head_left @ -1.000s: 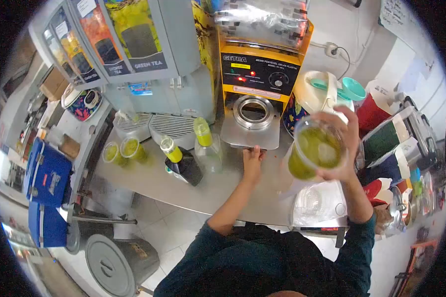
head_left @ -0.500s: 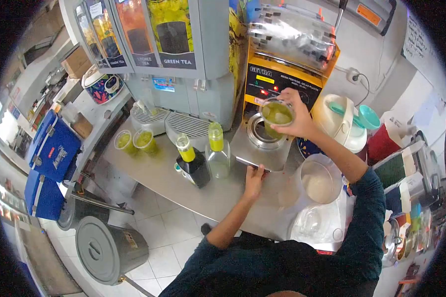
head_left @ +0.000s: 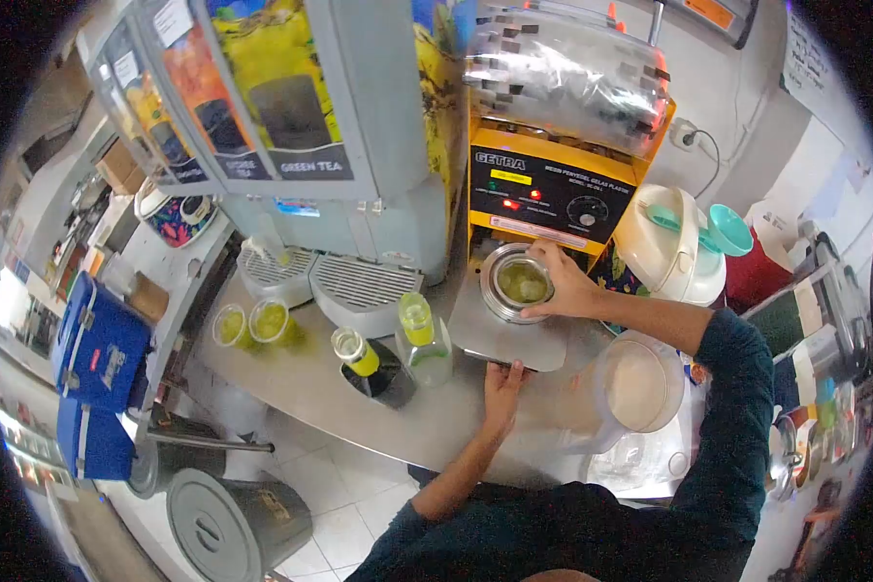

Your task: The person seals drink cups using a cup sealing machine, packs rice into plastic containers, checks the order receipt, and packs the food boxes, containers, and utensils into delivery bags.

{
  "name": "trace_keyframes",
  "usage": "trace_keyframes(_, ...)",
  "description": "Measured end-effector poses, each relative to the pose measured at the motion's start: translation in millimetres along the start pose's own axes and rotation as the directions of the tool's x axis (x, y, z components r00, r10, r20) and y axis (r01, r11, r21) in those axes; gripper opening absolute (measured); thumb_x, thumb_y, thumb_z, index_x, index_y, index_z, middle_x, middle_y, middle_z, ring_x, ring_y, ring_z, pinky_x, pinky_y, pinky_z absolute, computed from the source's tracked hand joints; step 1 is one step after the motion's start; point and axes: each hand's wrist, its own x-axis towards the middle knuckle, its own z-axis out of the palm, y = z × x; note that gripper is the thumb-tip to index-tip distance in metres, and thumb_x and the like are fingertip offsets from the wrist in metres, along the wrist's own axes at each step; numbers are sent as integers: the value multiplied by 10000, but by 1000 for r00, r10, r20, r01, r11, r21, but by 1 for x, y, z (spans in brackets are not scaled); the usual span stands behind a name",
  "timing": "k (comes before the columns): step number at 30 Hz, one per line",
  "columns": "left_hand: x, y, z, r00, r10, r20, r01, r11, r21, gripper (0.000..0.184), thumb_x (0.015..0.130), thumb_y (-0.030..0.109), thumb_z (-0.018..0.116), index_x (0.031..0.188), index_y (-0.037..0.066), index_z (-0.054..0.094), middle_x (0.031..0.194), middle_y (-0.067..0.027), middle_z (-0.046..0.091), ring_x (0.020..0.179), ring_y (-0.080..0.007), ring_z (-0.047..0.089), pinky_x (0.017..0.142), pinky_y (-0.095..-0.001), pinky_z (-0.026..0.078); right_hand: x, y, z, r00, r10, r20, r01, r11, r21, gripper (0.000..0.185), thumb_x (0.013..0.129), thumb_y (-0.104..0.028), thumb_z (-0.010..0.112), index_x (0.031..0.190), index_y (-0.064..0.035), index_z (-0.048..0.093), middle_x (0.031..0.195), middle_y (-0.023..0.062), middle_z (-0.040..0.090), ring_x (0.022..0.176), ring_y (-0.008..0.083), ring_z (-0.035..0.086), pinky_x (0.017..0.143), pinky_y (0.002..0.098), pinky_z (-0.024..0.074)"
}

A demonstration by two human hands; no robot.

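Observation:
A cup of green drink [head_left: 523,281] sits down inside the round metal ring [head_left: 496,307] of the pulled-out tray [head_left: 514,341] on the orange sealing machine [head_left: 553,194]. My right hand [head_left: 561,281] grips the cup at its rim from the right. Below it, my left hand [head_left: 503,388] holds the tray's front edge with its fingers. A dark bottle [head_left: 378,373] and a clear bottle [head_left: 425,349], both with yellow-green necks, stand left of the tray. Two more cups of green drink [head_left: 272,322] are further left.
A drink dispenser [head_left: 388,223] stands behind the bottles. Right of my left hand is a large clear pitcher [head_left: 642,383]. Behind my right arm are a cream rice cooker [head_left: 662,242] and a teal ladle [head_left: 729,231]. A lidded grey bin [head_left: 209,524] stands on the floor at lower left.
My right hand has carried the cup left from above the pitcher and lowered it into the tray's ring. My left hand has stayed at the tray's edge. The camera view has shifted.

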Motion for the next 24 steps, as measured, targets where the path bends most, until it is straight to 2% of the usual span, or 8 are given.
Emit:
trace_keyframes(7, 59, -3, 28, 1000, 7, -3, -6, 994, 106, 270, 842, 193, 508, 1028, 32, 396, 949, -48, 489, 823, -129, 490, 719, -273, 428, -18, -88, -105, 949, 172, 266, -236, 943, 236, 493, 629, -247, 714, 987, -17, 466, 834, 135, 567, 704, 183, 593, 623, 293, 482)
trace_keyframes(11, 124, -21, 46, 998, 54, 36, -58, 990, 128, 236, 833, 223, 525, 980, 66, 427, 880, -24, 502, 784, -121, 505, 713, -269, 431, -22, -112, -199, 966, 80, -244, -7, 958, 285, 172, 731, -172, 626, 806, -37, 551, 626, 14, 544, 482, 85, 487, 431, 194, 374)
trace_keyframes(15, 168, -34, 57, 987, 136, 89, -142, 988, 61, 203, 815, 252, 552, 892, 91, 457, 820, -4, 516, 746, -103, 515, 701, -261, 438, 28, -43, -272, 786, -33, -617, 295, 897, 329, 288, 734, -233, 576, 900, -2, 527, 817, 66, 565, 629, 131, 527, 563, 247, 422)
trace_keyframes(17, 178, -32, 56, 994, 6, 109, -41, 948, 317, 290, 804, 337, 549, 890, 71, 475, 843, -25, 526, 775, -114, 526, 694, -256, 437, 59, -19, -292, 918, 59, -391, 184, 812, 554, 614, 748, -451, 528, 1252, -163, 328, 1324, 63, 236, 1211, 180, 202, 1003, 440, 144)
trace_keyframes(19, 175, -18, 46, 986, -97, 137, -43, 644, 764, 337, 809, 370, 527, 895, 47, 482, 822, -52, 543, 769, -138, 543, 692, -261, 438, 106, 37, -301, 863, 24, -504, 272, 818, 506, 638, 765, -467, 495, 1216, -40, 352, 1202, 123, 398, 1108, 213, 374, 932, 406, 277)
trace_keyframes(21, 146, 15, 50, 967, -35, 253, -255, -187, 949, 374, 821, 380, 500, 905, 16, 485, 786, -86, 560, 725, -168, 566, 670, -266, 446, 134, 33, -291, 721, 173, -671, 270, 821, 503, 612, 774, -468, 480, 1172, -13, 386, 1164, 153, 405, 1100, 193, 373, 913, 326, 292)
trace_keyframes(23, 94, 119, 98, 880, -230, 417, -447, -99, 889, 330, 818, 330, 511, 909, 12, 500, 745, -104, 564, 677, -187, 575, 634, -277, 451, 171, 66, -301, 719, 278, -637, 135, 843, 521, 565, 777, -464, 473, 1132, -26, 428, 1101, 155, 457, 1041, 189, 427, 858, 297, 340)
trace_keyframes(24, 85, 151, 114, 863, -24, 504, -501, 73, 862, 250, 814, 277, 518, 887, 38, 520, 730, -89, 559, 678, -158, 569, 608, -288, 448, 191, 83, -307, 716, 332, -614, 63, 845, 530, 543, 778, -462, 470, 1111, -33, 449, 1070, 156, 483, 1011, 186, 455, 830, 282, 363)
